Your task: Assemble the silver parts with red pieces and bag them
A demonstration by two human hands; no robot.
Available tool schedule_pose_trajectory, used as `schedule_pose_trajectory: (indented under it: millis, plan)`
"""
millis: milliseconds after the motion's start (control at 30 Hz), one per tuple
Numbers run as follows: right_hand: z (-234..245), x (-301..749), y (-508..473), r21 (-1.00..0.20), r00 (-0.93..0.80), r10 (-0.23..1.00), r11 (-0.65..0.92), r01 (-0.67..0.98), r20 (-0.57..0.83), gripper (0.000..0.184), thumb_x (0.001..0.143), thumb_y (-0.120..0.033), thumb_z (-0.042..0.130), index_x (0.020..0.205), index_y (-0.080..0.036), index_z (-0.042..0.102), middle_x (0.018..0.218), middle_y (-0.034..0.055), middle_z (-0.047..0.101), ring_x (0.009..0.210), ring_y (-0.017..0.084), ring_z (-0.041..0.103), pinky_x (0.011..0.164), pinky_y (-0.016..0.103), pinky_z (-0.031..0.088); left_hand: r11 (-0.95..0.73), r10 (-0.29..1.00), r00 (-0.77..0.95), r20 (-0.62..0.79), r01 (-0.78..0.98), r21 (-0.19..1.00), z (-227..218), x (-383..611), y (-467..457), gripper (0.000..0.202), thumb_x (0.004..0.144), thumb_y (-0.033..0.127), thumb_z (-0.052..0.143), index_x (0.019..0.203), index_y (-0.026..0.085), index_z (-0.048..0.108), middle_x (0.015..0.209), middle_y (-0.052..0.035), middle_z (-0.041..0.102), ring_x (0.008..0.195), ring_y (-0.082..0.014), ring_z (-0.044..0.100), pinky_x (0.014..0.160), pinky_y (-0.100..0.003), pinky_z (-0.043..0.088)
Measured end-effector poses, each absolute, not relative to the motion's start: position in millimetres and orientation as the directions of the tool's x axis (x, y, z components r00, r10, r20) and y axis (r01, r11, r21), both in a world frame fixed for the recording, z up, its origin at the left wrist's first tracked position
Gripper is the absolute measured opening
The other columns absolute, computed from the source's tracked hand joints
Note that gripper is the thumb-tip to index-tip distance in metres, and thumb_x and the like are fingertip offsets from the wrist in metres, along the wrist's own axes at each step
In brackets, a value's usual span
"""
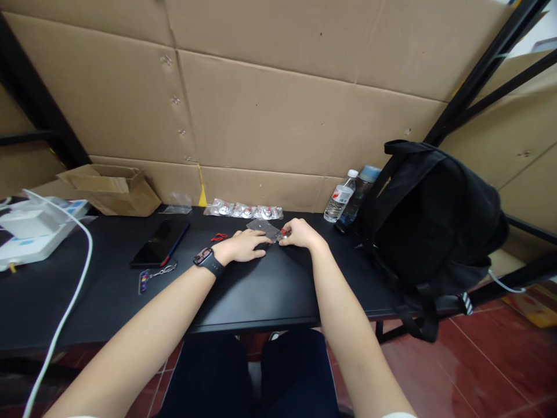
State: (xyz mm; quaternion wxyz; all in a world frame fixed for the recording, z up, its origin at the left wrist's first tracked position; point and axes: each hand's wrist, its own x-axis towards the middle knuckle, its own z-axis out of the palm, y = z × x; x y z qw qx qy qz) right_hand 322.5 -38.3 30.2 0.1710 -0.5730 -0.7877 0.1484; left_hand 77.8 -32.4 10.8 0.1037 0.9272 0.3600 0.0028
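Note:
My left hand (244,245), with a dark watch on the wrist, lies on the black table (270,290), its fingers closed against a small clear plastic bag (263,227). My right hand (300,234) pinches the bag's right end, where a small red and silver part (284,233) shows at the fingertips. A red piece (219,237) lies just left of my left hand. A row of several clear bags with round red and silver parts (243,210) lies behind my hands along the cardboard wall.
A dark phone (160,242) and a keychain (152,275) lie at left. A white device (30,229) with a white cable (65,313) is far left, near a cardboard box (114,187). Two bottles (348,197) and a black backpack (430,226) stand at right.

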Motion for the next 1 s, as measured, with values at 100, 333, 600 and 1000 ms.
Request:
schedule_pose_trajectory:
  millis: [100, 333, 600, 1000]
  plan:
    - [26, 322, -34, -0.42, -0.252, 0.956, 0.292, 0.859, 0.148, 0.025, 0.063, -0.027, 0.09, 0.082, -0.015, 0.08, 0.073, 0.0024, 0.074, 0.069, 0.016, 0.065, 0.063, 0.023, 0.044, -0.716, 0.671, 0.738, -0.077, 0.671, 0.194, 11, 78, -33, 0.051, 0.098, 0.046, 0.051, 0.149, 0.041, 0.053, 0.164, -0.0085, 0.04, 0.149, -0.0366, 0.038, 0.113, -0.061, 0.036]
    - [15, 313, -28, -0.48, -0.32, 0.929, 0.37, 0.795, 0.186, 0.035, 0.061, -0.027, 0.094, 0.091, -0.014, 0.081, 0.078, 0.0033, 0.075, 0.07, 0.015, 0.065, 0.066, 0.022, 0.045, -0.71, 0.671, 0.737, -0.077, 0.669, 0.219, 8, 79, -31, 0.051, 0.097, 0.045, 0.054, 0.148, 0.047, 0.052, 0.164, -0.0061, 0.039, 0.152, -0.0363, 0.033, 0.117, -0.062, 0.03]
    - [12, 312, -26, -0.505, -0.346, 0.926, 0.374, 0.778, 0.152, 0.025, 0.076, -0.009, 0.081, 0.1, -0.016, 0.082, 0.084, 0.0051, 0.079, 0.074, 0.015, 0.07, 0.072, 0.021, 0.049, -0.717, 0.658, 0.747, -0.093, 0.659, 0.227, 11, 77, -31, 0.05, 0.096, 0.044, 0.057, 0.147, 0.045, 0.054, 0.166, -0.0047, 0.036, 0.151, -0.0349, 0.035, 0.116, -0.061, 0.033]
    - [17, 290, -34, -0.324, -0.021, 0.96, 0.115, 0.939, 0.279, 0.03, 0.073, -0.046, 0.088, 0.082, -0.024, 0.07, 0.097, 0.0029, 0.072, 0.087, 0.02, 0.066, 0.068, 0.026, 0.041, -0.715, 0.654, 0.754, -0.063, 0.644, 0.272, 12, 77, -34, 0.051, 0.093, 0.04, 0.06, 0.144, 0.045, 0.057, 0.169, -0.0014, 0.029, 0.15, -0.0359, 0.037, 0.116, -0.062, 0.034]
